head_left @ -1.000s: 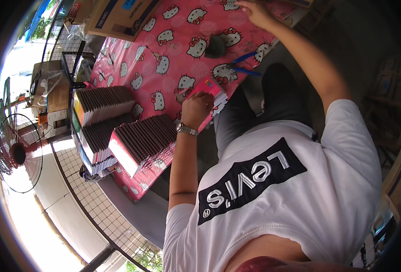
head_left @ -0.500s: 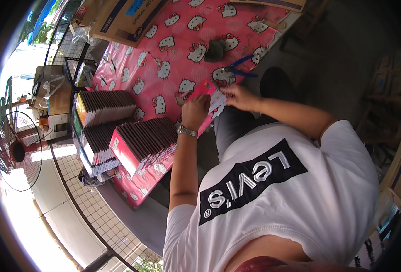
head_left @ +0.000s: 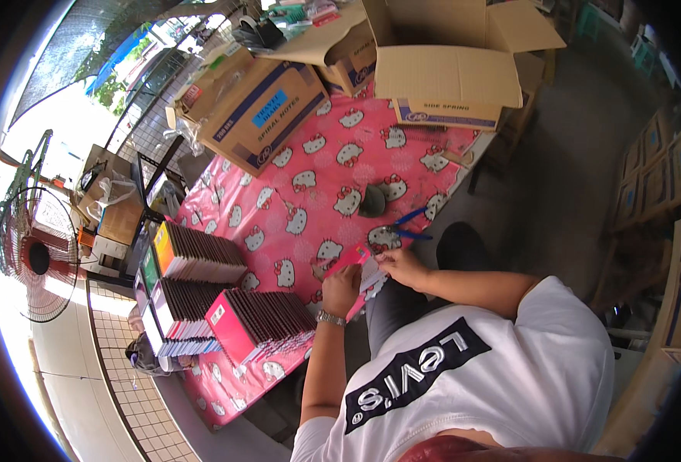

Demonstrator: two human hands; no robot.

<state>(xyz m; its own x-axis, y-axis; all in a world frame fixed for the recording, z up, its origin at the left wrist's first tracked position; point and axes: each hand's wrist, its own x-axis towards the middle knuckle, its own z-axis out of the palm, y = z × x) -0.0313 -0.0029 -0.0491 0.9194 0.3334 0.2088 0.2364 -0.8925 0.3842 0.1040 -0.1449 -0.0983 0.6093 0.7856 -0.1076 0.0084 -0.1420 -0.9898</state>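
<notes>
A spiral notebook with a pink cover (head_left: 359, 255) is held over the near edge of the table. My left hand (head_left: 342, 291), with a watch at the wrist, is closed around its near side. My right hand (head_left: 403, 267) pinches at the right edge of the notebook, where white pages show; its fingertips are partly hidden. Just beyond it lie blue-handled pliers (head_left: 411, 233). A dark green rounded container (head_left: 373, 201) stands farther back on the pink patterned tablecloth (head_left: 275, 223).
To the left stand rows of spiral notebooks, with pink covers (head_left: 230, 327) nearest and yellow covers (head_left: 165, 246) behind. A closed carton (head_left: 267, 115) and an open carton (head_left: 448, 75) occupy the far side. A fan (head_left: 38, 258) is at far left. More cartons (head_left: 652, 173) are stacked right.
The view has tilted up, so the far cartons now show more fully and everything sits lower in the picture. Both hands stay at the notebook.
</notes>
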